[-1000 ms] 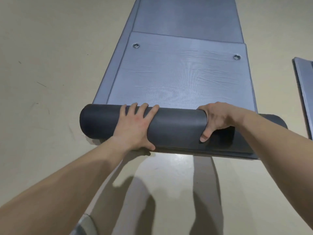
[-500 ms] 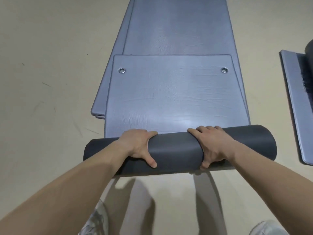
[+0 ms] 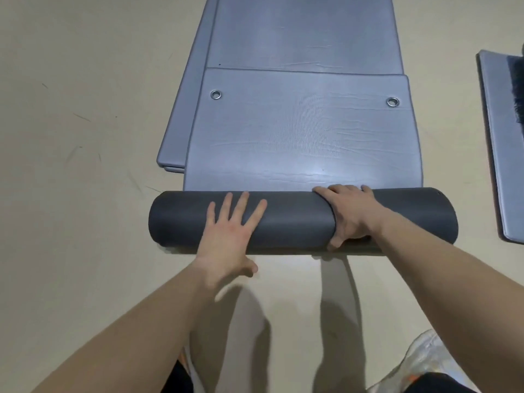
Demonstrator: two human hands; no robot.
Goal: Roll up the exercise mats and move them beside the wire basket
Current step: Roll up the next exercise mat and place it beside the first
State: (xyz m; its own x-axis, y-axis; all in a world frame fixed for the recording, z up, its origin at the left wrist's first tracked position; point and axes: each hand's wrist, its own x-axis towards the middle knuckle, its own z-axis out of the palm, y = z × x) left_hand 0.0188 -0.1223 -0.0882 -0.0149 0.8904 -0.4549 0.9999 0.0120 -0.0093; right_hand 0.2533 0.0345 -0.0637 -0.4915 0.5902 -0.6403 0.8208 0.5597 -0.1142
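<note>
A grey exercise mat (image 3: 303, 137) with two metal eyelets lies flat on the floor, its near end wound into a dark roll (image 3: 295, 219). My left hand (image 3: 229, 236) lies flat on the roll's left half, fingers straight and spread. My right hand (image 3: 348, 214) grips the roll right of centre, fingers over the top and thumb curled under the near side. Beneath this mat lies a second flat grey mat (image 3: 306, 32) that reaches to the top edge. No wire basket is in view.
Another grey mat (image 3: 499, 143) lies at the right edge with something dark on its far end. Beige floor surrounds the mats. My legs and a white shoe (image 3: 422, 361) are at the bottom.
The roll has advanced over the flat mat toward the eyelets. My left hand has let go of its grip and now lies flat with spread fingers; my right hand still grips.
</note>
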